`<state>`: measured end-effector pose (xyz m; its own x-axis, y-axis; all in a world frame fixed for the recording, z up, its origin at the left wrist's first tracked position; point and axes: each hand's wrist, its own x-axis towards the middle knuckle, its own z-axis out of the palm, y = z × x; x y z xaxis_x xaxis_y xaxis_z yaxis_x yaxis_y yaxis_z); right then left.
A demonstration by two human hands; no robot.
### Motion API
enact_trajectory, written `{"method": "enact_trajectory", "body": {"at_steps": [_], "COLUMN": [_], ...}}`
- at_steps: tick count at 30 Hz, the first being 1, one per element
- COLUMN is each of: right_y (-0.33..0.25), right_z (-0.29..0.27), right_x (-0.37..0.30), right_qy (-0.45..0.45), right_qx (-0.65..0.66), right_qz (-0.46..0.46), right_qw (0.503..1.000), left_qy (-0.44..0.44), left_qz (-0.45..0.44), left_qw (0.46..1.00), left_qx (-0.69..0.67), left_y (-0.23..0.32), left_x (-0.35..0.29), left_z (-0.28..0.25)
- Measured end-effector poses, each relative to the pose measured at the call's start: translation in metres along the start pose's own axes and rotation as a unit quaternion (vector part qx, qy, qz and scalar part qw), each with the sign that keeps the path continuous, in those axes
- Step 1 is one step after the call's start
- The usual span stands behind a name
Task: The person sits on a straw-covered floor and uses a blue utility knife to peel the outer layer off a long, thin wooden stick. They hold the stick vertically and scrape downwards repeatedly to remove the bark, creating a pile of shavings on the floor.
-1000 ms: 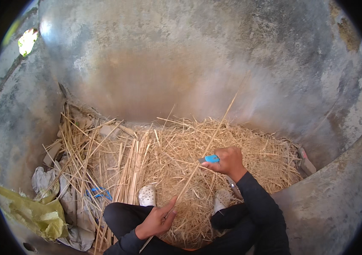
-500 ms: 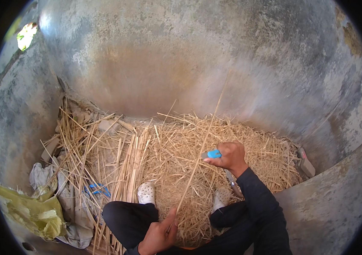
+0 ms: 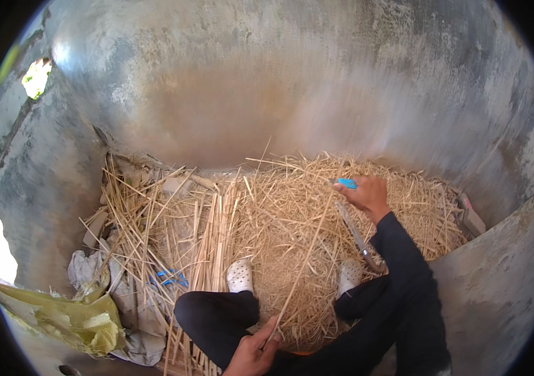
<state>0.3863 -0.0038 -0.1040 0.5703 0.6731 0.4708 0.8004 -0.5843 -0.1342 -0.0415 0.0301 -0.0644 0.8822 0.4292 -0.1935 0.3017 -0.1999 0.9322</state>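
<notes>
Strip [image 3: 309,250] slants far and right from the left hand [image 3: 255,352], fingers pinched on its near part, toward the right hand [image 3: 368,195], fingers curled round a blue tool [image 3: 346,183].

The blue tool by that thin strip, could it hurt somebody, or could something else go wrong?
Maybe! The blue tool in the bare right hand could slip and nick a finger. The thin strip might leave a splinter in the bare left hand, which grips its lower end. And the long metal blade lying on the straw near the right shoe could cut if bumped.
</notes>
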Motion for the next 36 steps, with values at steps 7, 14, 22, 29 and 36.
{"method": "enact_trajectory", "body": {"at_steps": [7, 14, 22, 29, 36], "right_y": [0.008, 0.103, 0.192, 0.054, -0.084], "right_z": [-0.01, -0.022, 0.022, -0.029, -0.061], "right_x": [0.006, 0.018, -0.009, 0.006, -0.061], "right_qy": [0.031, -0.006, 0.031, -0.179, -0.066], "right_qx": [0.015, -0.042, -0.037, 0.19, 0.182], "right_qz": [0.009, 0.167, 0.384, 0.218, -0.181], "right_qw": [0.999, 0.985, 0.922, 0.94, 0.964], "left_qy": [-0.028, -0.038, 0.008, 0.045, -0.005], "left_qz": [-0.072, -0.172, -0.17, -0.104, -0.071], "left_qw": [0.997, 0.975, 0.981, 0.931, 0.952], "left_qx": [0.005, -0.134, -0.096, -0.347, -0.299], "left_y": [0.013, -0.072, -0.037, -0.042, 0.023], "left_x": [-0.012, -0.08, -0.087, 0.001, 0.054], "left_z": [0.003, 0.002, -0.003, -0.015, 0.005]}}
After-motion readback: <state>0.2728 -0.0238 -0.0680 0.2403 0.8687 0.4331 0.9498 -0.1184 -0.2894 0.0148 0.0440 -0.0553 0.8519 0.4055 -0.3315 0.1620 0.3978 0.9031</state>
